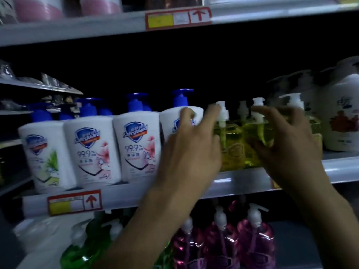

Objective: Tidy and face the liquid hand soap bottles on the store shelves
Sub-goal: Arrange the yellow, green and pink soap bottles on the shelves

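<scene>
1. While the yellow soap bottles (235, 152) stand on the middle shelf (242, 183) beside the white bottles (136, 148), turn each label outward, pumps aligned, and draw them flush to the edge.
2. Left hand (186, 152): grip open, fingers spread against them. Right hand (289, 144): grip curled round one.
3. Blur obscures the yellow labels; rear rows sit dark.

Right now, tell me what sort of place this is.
Probably a shop's toiletries aisle: rows of matching Safeguard bottles, price tags on the shelf edge, pink soap bottles stocked below.
</scene>
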